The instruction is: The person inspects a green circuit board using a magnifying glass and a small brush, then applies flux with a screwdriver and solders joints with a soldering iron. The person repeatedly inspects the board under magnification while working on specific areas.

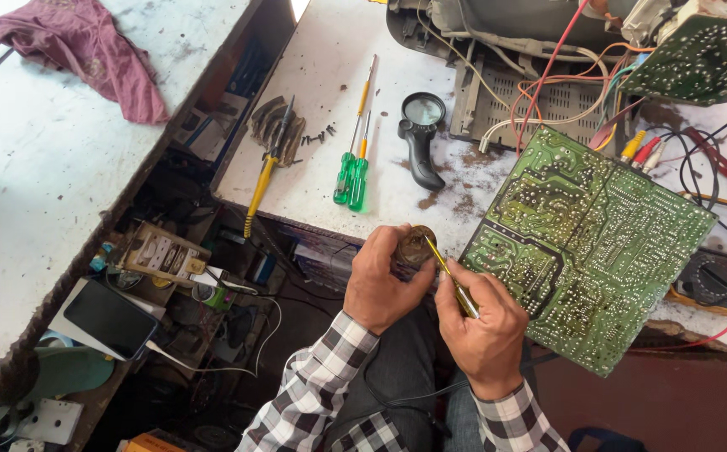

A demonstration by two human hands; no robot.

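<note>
My left hand (384,280) is curled around a small round tin (416,245), fingers pressed against its side so it sits just over the near edge of the white bench (330,50). My right hand (485,322) pinches a thin yellow-handled tool (449,272), thumb and fingers closed on the shaft, its tip angled left and down into the open top of the tin. I judge I am loading the tip with whatever the tin holds; I cannot tell what that is. The green circuit board (598,243) lies just right of my right hand, solder side up and tilted off the bench edge. Carrying the tip over to it would call for a small, steady swing to the right with the tin held level. Farther off on the bench lie two green-handled screwdrivers (351,180), a black magnifier (422,138) and a yellow-handled brush (264,172).
</note>
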